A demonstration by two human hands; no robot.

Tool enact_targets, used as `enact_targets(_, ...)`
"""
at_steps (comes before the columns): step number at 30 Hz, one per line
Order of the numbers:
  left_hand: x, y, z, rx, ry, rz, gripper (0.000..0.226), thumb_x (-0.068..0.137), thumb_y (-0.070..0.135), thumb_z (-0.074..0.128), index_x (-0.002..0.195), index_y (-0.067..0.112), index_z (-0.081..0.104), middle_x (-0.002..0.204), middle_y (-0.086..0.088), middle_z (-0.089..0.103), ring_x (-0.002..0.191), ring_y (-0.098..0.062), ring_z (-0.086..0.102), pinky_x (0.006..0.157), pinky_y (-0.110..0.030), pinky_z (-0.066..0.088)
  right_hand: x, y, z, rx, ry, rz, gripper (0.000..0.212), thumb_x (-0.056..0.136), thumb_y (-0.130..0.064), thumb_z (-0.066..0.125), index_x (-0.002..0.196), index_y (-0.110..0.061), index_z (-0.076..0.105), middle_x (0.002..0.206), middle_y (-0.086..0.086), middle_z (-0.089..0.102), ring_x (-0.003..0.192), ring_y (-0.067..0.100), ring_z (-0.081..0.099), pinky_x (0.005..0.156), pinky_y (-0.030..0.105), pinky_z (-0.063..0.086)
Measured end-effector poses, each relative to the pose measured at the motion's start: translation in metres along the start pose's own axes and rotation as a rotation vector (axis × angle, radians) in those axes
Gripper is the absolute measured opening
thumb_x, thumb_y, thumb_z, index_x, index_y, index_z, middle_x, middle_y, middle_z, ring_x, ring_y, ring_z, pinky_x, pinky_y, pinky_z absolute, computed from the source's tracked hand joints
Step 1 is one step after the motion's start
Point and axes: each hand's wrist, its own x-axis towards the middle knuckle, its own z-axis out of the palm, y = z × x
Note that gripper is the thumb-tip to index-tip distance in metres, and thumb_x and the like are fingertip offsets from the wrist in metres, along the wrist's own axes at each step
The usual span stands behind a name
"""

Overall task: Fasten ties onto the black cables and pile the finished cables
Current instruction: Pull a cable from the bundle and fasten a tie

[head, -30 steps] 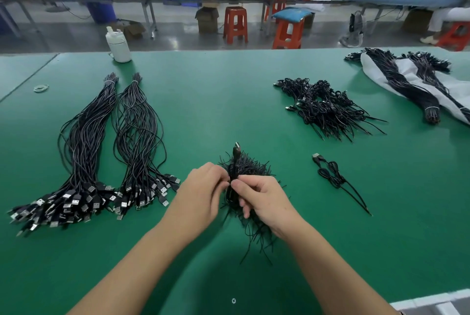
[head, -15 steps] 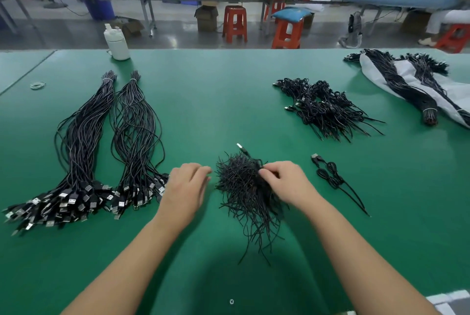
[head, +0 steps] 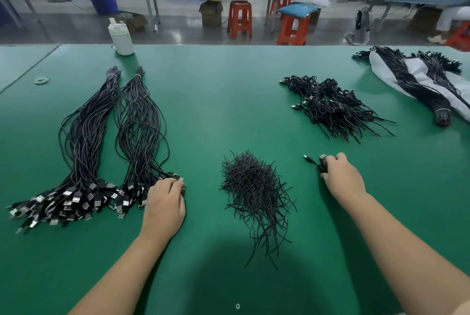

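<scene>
A loose heap of short black ties [head: 254,187] lies in the middle of the green table [head: 229,101]. Two long bundles of black cables [head: 86,149] [head: 140,131] lie at the left, plug ends toward me. My left hand [head: 165,202] is at the right bundle's plug end, fingers curled onto a plug there. My right hand [head: 340,177] is right of the heap, fingers curled over a small coiled cable [head: 311,160] on the table; its plugs stick out to the left. A pile of tied cables [head: 330,108] lies farther back on the right.
A white sheet [head: 417,73] holding two more banded cable bundles lies at the far right. At the table's far edge stands a white bottle [head: 122,37], and a rubber band [head: 42,80] lies far left. Red stools and benches are beyond the table.
Both hands left the tie heap. My left hand moved left to the bundle's plugs. My right hand carried a cable to the right and lowered it to the table.
</scene>
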Motion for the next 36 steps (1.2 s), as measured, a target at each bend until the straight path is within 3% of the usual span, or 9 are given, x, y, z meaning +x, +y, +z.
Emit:
enact_targets(5,0.001,0.0,0.0,0.013,-0.032,-0.008,0.028,0.071,-0.008,0.069,0.097,0.002,0.069,0.096,-0.009,0.064,0.091,-0.028,0.058,0.078,-0.041,0.048,-0.013,-0.029,0.017,0.19,0.095,-0.088,0.024,0.097,-0.02,0.061,0.117,-0.007,0.056,0.117,0.012,0.049,0.065,0.016,0.057,0.058,0.03,0.053)
enact_targets(9,0.0,0.001,-0.001,0.02,-0.012,0.003,0.029,0.069,-0.009,0.071,0.095,0.003,0.069,0.095,-0.008,0.064,0.09,-0.028,0.059,0.079,-0.04,0.049,-0.024,-0.053,0.042,0.371,0.046,-0.097,0.022,0.102,-0.025,0.049,0.114,-0.01,0.059,0.113,0.006,0.053,0.073,0.012,0.056,0.066,0.028,0.047)
enact_targets(15,-0.004,-0.001,0.002,0.063,0.093,0.011,0.021,0.075,0.004,0.069,0.096,0.009,0.07,0.104,-0.007,0.062,0.104,-0.026,0.055,0.084,-0.04,0.039,-0.034,-0.052,0.062,0.466,0.144,-0.07,0.023,0.104,-0.022,0.044,0.111,-0.013,0.064,0.099,-0.006,0.05,0.083,0.012,0.052,0.072,0.028,0.039)
enact_targets(21,0.0,-0.004,0.0,0.099,0.081,-0.397,0.036,0.088,0.032,0.049,0.109,0.01,0.069,0.126,-0.021,0.056,0.12,-0.038,0.045,0.092,-0.054,0.036,-0.035,-0.054,0.063,0.444,0.147,-0.079,0.02,0.102,-0.024,0.047,0.109,-0.015,0.063,0.099,-0.006,0.051,0.086,0.012,0.053,0.073,0.028,0.043)
enact_targets(25,0.001,-0.002,-0.001,0.115,0.046,-0.428,0.033,0.093,0.027,0.055,0.118,0.01,0.067,0.132,-0.021,0.059,0.122,-0.039,0.045,0.091,-0.055,0.037,-0.036,-0.053,0.064,0.447,0.155,-0.083,0.02,0.102,-0.024,0.047,0.109,-0.014,0.063,0.098,-0.007,0.05,0.085,0.012,0.053,0.072,0.027,0.041)
enact_targets(30,0.005,-0.007,-0.009,0.055,0.084,-0.467,0.022,0.09,0.012,0.066,0.111,0.01,0.07,0.115,-0.01,0.067,0.11,-0.035,0.048,0.085,-0.051,0.037,-0.036,-0.054,0.063,0.442,0.158,-0.085,0.02,0.101,-0.023,0.047,0.108,-0.014,0.063,0.099,-0.006,0.051,0.085,0.012,0.054,0.072,0.027,0.043)
enact_targets(36,0.012,-0.024,-0.036,0.125,0.069,-0.285,0.012,0.085,0.004,0.072,0.092,0.013,0.075,0.09,-0.004,0.073,0.087,-0.032,0.06,0.076,-0.044,0.039,-0.037,-0.055,0.063,0.437,0.164,-0.093,0.017,0.1,-0.025,0.049,0.106,-0.016,0.062,0.098,-0.006,0.052,0.084,0.012,0.054,0.072,0.028,0.044)
